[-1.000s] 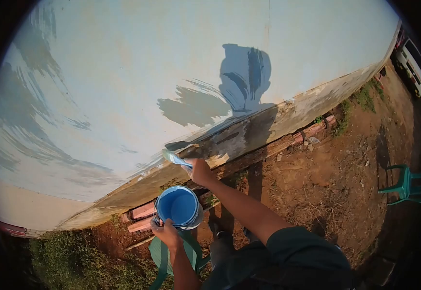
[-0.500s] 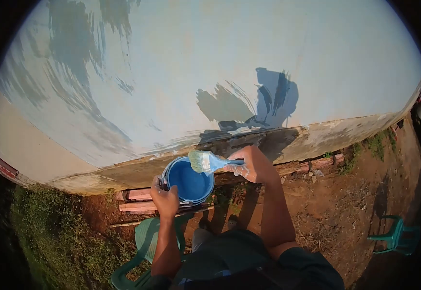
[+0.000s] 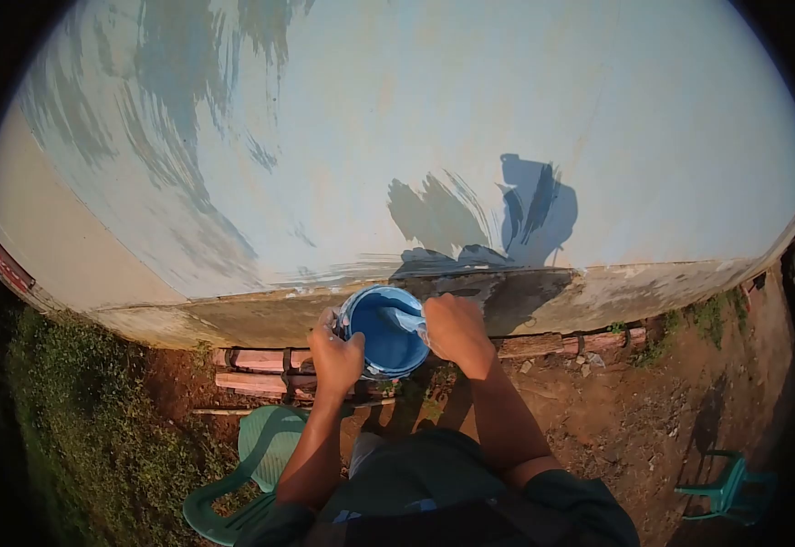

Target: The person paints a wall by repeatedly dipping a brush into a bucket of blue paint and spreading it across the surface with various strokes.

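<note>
My left hand (image 3: 337,356) grips the rim of a small paint can (image 3: 384,334) filled with blue paint, holding it up in front of me. My right hand (image 3: 454,329) is closed on the light blue handle of a paintbrush (image 3: 404,320), whose bristle end points down into the can. The bristles are mostly hidden inside the can. Straight ahead stands a pale blue painted wall (image 3: 434,128) with darker grey-blue patches, and the bare concrete base (image 3: 589,292) runs along its foot.
A green plastic chair (image 3: 256,456) stands under me at lower left, another green chair (image 3: 724,490) at lower right. Bricks and planks (image 3: 260,369) lie along the wall foot. Grass (image 3: 78,428) covers the left; bare dirt (image 3: 653,401) lies right.
My right hand left the wall base and carried the brush to the can, then tipped it down into the paint. The view swung left and my left hand raised the can.
</note>
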Tool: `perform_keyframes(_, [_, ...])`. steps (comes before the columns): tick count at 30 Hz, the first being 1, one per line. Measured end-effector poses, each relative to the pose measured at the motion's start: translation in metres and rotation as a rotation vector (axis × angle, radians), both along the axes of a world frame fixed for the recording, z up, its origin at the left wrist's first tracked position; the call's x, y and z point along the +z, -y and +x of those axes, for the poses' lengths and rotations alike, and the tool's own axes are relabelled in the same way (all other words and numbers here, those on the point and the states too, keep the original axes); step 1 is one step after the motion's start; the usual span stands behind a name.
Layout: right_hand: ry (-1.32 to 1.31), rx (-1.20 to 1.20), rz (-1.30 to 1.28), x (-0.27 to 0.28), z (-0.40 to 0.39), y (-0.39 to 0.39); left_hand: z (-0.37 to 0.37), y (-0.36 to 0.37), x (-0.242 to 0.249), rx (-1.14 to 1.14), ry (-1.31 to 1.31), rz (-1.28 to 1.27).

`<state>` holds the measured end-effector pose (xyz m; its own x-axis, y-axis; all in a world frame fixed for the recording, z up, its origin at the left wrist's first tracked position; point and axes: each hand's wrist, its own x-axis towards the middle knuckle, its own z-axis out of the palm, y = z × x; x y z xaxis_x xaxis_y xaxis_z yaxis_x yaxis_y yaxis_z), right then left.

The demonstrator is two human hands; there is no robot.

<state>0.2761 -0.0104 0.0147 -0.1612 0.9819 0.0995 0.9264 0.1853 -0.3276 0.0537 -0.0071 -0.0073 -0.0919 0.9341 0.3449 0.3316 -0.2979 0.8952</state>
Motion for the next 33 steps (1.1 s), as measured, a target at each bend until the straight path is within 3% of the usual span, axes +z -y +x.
perform_keyframes(3, [-0.014,0.020,0.058,-0.010,0.008,-0.001,0.004,-0.001,0.000,0.003,-0.031,-0.001])
perform_keyframes(5, [-0.222,0.101,-0.082,-0.023,0.028,-0.003,0.005,0.000,-0.003,0.014,-0.009,0.003])
perform_keyframes(6, [-0.207,0.113,-0.082,-0.028,0.039,-0.004,0.005,-0.001,-0.001,0.028,-0.015,-0.034])
perform_keyframes(8, [-0.589,0.183,-0.082,-0.039,0.057,0.001,0.003,-0.005,-0.005,0.050,-0.027,-0.046])
perform_keyframes(9, [-0.579,0.192,-0.090,-0.043,0.061,0.007,0.004,-0.005,-0.004,0.061,-0.017,-0.050])
perform_keyframes(11, [-0.875,-0.042,-0.192,-0.050,0.067,0.015,0.005,-0.002,-0.003,0.087,-0.028,-0.141])
perform_keyframes(12, [-0.873,-0.040,-0.205,-0.057,0.071,0.015,0.003,-0.002,-0.009,0.094,-0.027,-0.152])
perform_keyframes(14, [-1.168,-0.117,-0.359,-0.076,0.075,0.015,-0.002,-0.005,-0.023,0.070,-0.082,-0.097])
perform_keyframes(18, [-1.328,-0.132,-0.428,-0.088,0.063,0.022,-0.001,-0.003,-0.012,0.036,-0.051,-0.096])
perform_keyframes(21, [-1.170,-0.214,-0.363,-0.080,0.050,0.023,-0.003,-0.007,-0.009,0.023,-0.098,-0.122])
perform_keyframes(23, [-0.735,0.018,-0.031,-0.066,0.044,0.030,0.000,-0.005,-0.010,0.009,-0.037,-0.083])
perform_keyframes(24, [-0.736,0.012,-0.041,-0.058,0.040,0.029,0.000,-0.005,-0.014,0.007,-0.038,-0.094])
perform_keyframes(26, [-0.402,0.056,-0.226,-0.044,0.033,0.024,0.002,-0.008,-0.021,-0.035,-0.027,-0.045])
perform_keyframes(27, [-0.404,0.048,-0.236,-0.043,0.026,0.025,0.003,-0.009,-0.021,-0.041,-0.027,-0.055])
perform_keyframes(29, [-0.193,-0.019,0.002,-0.043,0.012,0.028,0.004,-0.008,-0.017,-0.036,-0.046,-0.092])
perform_keyframes(33, [-0.160,-0.057,0.005,-0.047,0.000,0.022,-0.002,-0.007,-0.018,-0.035,-0.072,-0.117])
